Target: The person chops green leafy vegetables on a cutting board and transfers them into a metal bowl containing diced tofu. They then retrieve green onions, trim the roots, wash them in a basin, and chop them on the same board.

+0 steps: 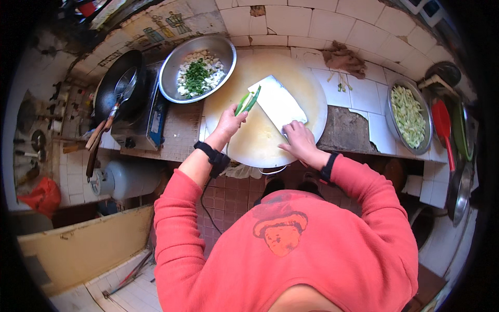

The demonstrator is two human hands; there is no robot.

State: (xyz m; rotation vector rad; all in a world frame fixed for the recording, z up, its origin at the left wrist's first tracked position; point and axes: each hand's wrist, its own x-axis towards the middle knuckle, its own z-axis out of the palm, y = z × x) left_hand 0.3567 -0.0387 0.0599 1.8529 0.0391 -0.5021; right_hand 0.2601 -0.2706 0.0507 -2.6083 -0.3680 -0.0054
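My left hand (228, 124) holds long green pepper pieces (248, 102) upright between thumb and fingers; they look split, with a pale inner side showing. A broad cleaver (279, 102) lies flat or nearly flat over the round cutting board (241, 150), its blade bright with glare. Around the cleaver's near end, my right hand (302, 142) has its fingers on the blade's heel and hides most of the handle. The pepper tips are close to the blade's left edge; whether they touch it I cannot tell.
Left of the board, a steel bowl (165, 80) holds chopped greens and pale cubes. Farther left are a black wok (103, 99) and a gas stove (154, 124). At right stand a bowl of shredded vegetables (407, 117) and a red scoop (441, 121). A brown cloth (345, 60) lies behind.
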